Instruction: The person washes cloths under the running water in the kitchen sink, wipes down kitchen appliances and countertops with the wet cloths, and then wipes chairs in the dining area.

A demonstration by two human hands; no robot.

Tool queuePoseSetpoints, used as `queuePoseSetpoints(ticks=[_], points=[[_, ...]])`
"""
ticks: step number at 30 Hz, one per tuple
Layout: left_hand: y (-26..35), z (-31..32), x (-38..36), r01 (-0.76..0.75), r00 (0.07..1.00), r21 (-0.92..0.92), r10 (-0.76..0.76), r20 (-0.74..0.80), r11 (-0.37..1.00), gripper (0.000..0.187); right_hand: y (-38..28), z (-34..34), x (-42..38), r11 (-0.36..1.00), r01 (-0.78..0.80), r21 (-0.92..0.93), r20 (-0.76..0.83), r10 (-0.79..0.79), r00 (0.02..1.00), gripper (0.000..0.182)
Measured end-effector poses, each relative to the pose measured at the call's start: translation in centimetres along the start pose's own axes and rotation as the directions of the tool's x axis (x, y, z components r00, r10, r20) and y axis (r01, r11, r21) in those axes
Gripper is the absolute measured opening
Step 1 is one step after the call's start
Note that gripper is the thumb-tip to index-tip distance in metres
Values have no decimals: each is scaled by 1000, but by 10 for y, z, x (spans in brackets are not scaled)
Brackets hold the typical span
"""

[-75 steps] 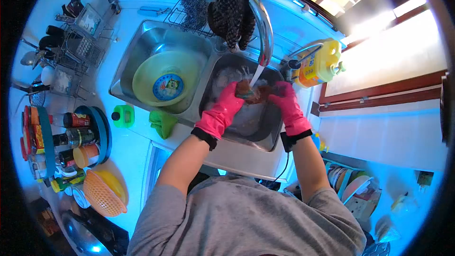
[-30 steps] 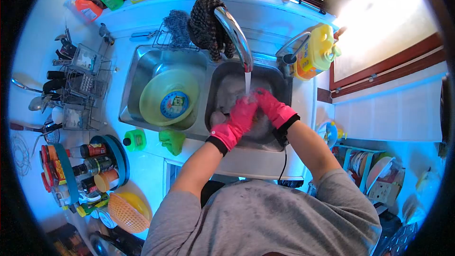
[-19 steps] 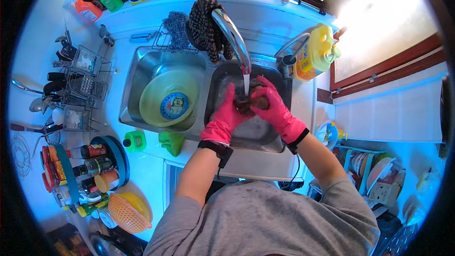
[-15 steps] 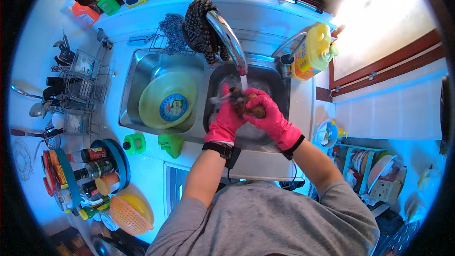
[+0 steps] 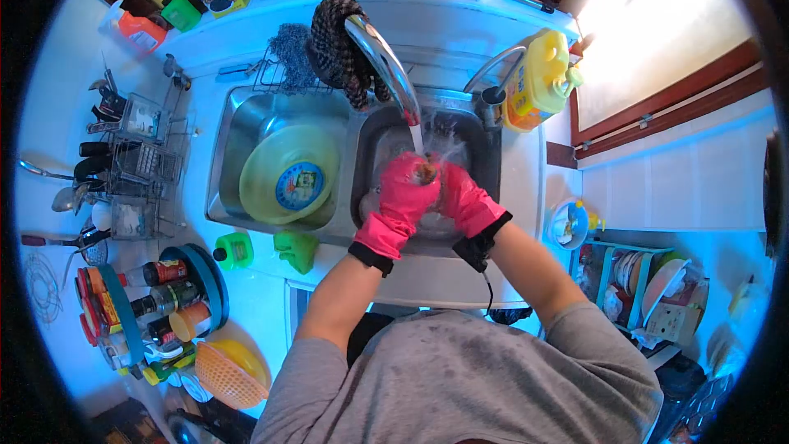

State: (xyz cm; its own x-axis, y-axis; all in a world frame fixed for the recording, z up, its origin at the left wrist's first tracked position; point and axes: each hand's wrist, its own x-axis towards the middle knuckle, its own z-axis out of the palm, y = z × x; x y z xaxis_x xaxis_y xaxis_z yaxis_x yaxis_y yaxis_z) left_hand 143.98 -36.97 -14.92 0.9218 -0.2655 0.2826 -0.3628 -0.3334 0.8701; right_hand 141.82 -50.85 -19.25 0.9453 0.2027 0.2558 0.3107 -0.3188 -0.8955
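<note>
Left hand: your left hand (image 5: 405, 197), in a pink glove, is curled over a small brown object (image 5: 426, 171) in the right basin (image 5: 485, 148); the grip is closed around it, and the fingers cover most of it.
Right hand: your right hand (image 5: 462, 197), also gloved pink, presses against the same object from the other side; how far that grip is closed you cannot tell, because the left glove and the splash hide the fingers.
Brown object: only a sliver shows between the gloves, right under the water stream; its shape and kind cannot be made out.
Faucet: the curved faucet (image 5: 380, 53) arches over the divider between the basins, water running from its tip onto the gloves; spray blurs the basin floor behind them.
Dark cloth: a dark knitted cloth (image 5: 333, 33) hangs over the faucet's base and hides where it mounts.
Left basin: a yellow-green bowl (image 5: 288, 173) with a round picture at its centre fills most of it; the picture is too small to read.
Desk: a green bottle (image 5: 233, 248) and a green rag (image 5: 296, 248) sit just in front of the left basin; a yellow jug (image 5: 538, 78) stands beside the right basin.
Edges: the rack (image 5: 131, 148) at far left and the dishes at lower right are warped by the lens and hard to identify.
</note>
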Motion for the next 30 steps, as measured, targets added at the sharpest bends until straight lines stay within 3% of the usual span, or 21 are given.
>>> queuePoseSetpoints(ticks=[1, 2, 3, 4, 7, 10, 11, 13, 16, 17, 18, 19, 20, 21, 22, 24, 25, 26, 27, 29, 30], points=[[0, -4, -1, -170, 985, -56, 170, -8, 984, 18, -3, -4, -1, 885, 272, -379, 124, -242, 962, 48], [0, -8, -1, -168, 986, -54, 168, -9, 984, 18, -6, -8, -2, 995, 9, -103, 230, 15, 973, 55], [1, -13, -1, -174, 977, -10, 174, 121, 985, 20, -10, -10, -4, 943, -301, 141, 397, 225, 890, 62], [3, -17, 1, -187, 953, 33, 173, 248, 982, 21, -7, -12, -2, 943, -300, 142, 400, 222, 889, 62], [12, -26, 2, -259, 877, -6, 238, 417, 966, 19, 11, -11, 3, 957, -249, 152, 558, 125, 821, 58], [14, -27, 4, -322, 759, 0, 258, 598, 947, 18, 45, -1, 1, 986, 160, 40, 493, -159, 855, 50], [14, -27, 5, -323, 760, -2, 260, 596, 946, 18, 58, 0, 0, 977, -78, 196, 494, -30, 869, 49], [11, -26, 4, -379, 720, 86, 235, 653, 921, 16, 81, 1, -2, 728, -509, 459, 554, 212, 805, 48], [-6, -35, 11, -360, 814, 175, 217, 539, 916, 21, 73, -1, -2, 242, -768, 593, 676, 370, 638, 47], [-16, -31, 7, -362, 813, 174, 219, 539, 916, 21, 31, -9, 4, 300, -702, 645, 487, 547, 681, 51], [-30, -25, 1, -86, 947, 212, 14, 322, 973, 26, 3, -16, 9, 373, -636, 676, 262, 685, 680, 54], [-32, -24, -1, 196, 973, 181, -214, 88, 964, 32, -1, -19, 12, 375, -634, 676, 259, 685, 681, 54], [-33, -22, -6, 196, 973, 177, -214, 87, 964, 32, -4, -23, 13, 471, -665, 580, 214, 700, 682, 49], [-23, -22, -9, 466, 867, -45, -446, 222, 884, 39, -2, -26, 16, 554, -688, 469, 170, 708, 685, 44], [-18, -19, -8, 703, 696, -215, -595, 401, 678, 45, 4, -29, 22, 555, -690, 465, 169, 709, 684, 44], [-31, 5, -4, 729, 683, -294, -626, 376, 619, 50, 23, -37, 42, 884, -462, -77, -299, 421, 856, 45], [-45, 22, -3, 745, 665, -369, -658, 353, 556, 55, 35, -41, 51, 882, -464, -79, -301, 423, 855, 45], [-81, 48, -4, 746, 664, -369, -657, 357, 554, 55, 50, -45, 60, 860, -381, -339, -407, 230, 884, 48], [-131, 79, -9, 593, 805, -376, -510, 304, 712, 55, 62, -44, 63, 755, -305, -580, -449, 16, 893, 52], [-134, 86, -8, 413, 907, -374, -340, 248, 831, 56, 84, -34, 53, 731, -319, -603, -408, 61, 911, 53], [-85, 63, -1, 566, 824, -485, -471, 315, 666, 55, 89, -30, 47, 707, -332, -624, -371, 105, 922, 55]])
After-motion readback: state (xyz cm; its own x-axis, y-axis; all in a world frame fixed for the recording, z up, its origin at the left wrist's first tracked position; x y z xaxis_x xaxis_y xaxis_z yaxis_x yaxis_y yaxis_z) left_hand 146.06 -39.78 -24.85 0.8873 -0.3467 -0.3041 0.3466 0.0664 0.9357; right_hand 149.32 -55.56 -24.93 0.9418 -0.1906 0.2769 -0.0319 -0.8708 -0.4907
